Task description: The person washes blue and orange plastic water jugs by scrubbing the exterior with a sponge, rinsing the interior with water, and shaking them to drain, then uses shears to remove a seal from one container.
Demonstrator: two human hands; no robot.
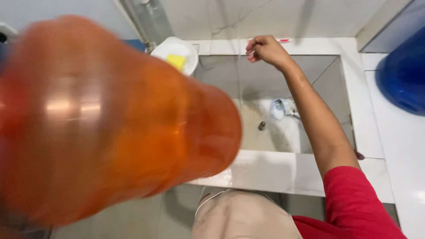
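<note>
Right hand (265,49) is reaching over the far edge of the sink (349,102), fingers curled nearly closed; whether it is pinching anything cannot be told. A large translucent orange container (110,119) is filling the left of the view, blurred and close to the camera; the left hand is not showing. A white dish (191,56) with a yellow sponge (176,61) is sitting at the sink's far left corner.

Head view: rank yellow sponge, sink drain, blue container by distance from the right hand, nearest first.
From the right hand, raised at the sink's back edge:
1. Yellow sponge, on a white dish to its left.
2. Sink drain, below it in the basin.
3. Blue container, far right on the counter.
</note>
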